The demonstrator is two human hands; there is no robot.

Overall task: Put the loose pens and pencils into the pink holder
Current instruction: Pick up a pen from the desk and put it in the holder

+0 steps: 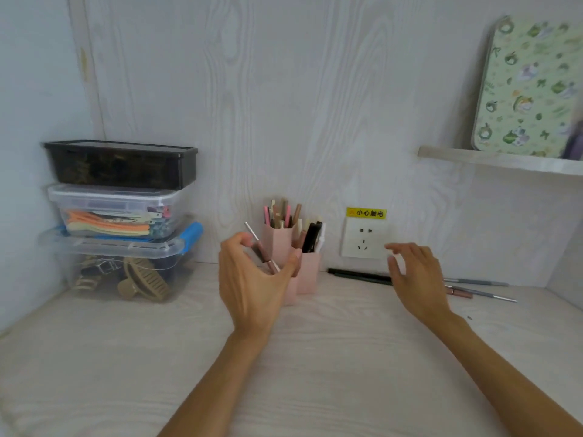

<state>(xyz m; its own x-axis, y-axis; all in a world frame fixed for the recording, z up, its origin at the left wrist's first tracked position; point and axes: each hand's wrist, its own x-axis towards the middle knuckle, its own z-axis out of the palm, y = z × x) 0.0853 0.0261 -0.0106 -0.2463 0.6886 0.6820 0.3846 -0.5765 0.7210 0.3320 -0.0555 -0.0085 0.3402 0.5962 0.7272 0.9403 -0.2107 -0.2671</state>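
Observation:
The pink holder [279, 244] stands at the back of the desk against the wall, with several pens and pencils upright in its compartments. My left hand [252, 282] is just in front of it and holds a slim pen [262, 247] with a silver end and a brownish body, tilted up to the left. My right hand [413, 275] hovers over the desk to the right with fingers spread and nothing in it. Under and beyond it lie a dark pen [356, 274], a grey pencil [476, 281] and a pink-and-silver pen [482, 294].
Three stacked plastic boxes [120, 216] with hair clips and other items fill the back left corner. A wall socket [362, 241] with a yellow warning label sits right of the holder. A shelf [504, 160] at upper right carries a green patterned board [530, 89].

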